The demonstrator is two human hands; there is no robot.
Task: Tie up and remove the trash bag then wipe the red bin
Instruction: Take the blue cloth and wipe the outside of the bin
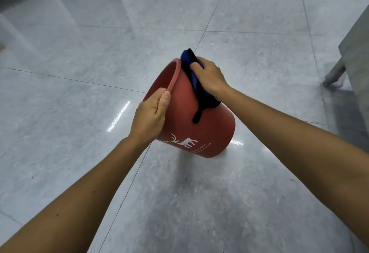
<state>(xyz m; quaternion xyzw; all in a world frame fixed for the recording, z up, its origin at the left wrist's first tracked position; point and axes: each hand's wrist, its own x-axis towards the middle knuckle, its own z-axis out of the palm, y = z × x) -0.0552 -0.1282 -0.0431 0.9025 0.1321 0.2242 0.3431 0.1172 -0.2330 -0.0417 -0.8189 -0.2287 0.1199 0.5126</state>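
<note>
- The bin is held off the floor, tipped with its mouth up and to the left — that turns its side wall toward the person for wiping.
- The left hand is closed on the rim, thumb outside, steadying the bin against the push of the wipe.
- The right hand presses a blue cloth flat on the upper outer wall, fingers clamped over it; a loose end hangs down.
- No bag shows — by the look of it, that step is done.

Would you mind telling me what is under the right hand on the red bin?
The right hand presses a dark blue cloth against the outer wall of the tilted red bin. The cloth's middle is covered by the hand, and the bin's inside cannot be seen.
</note>
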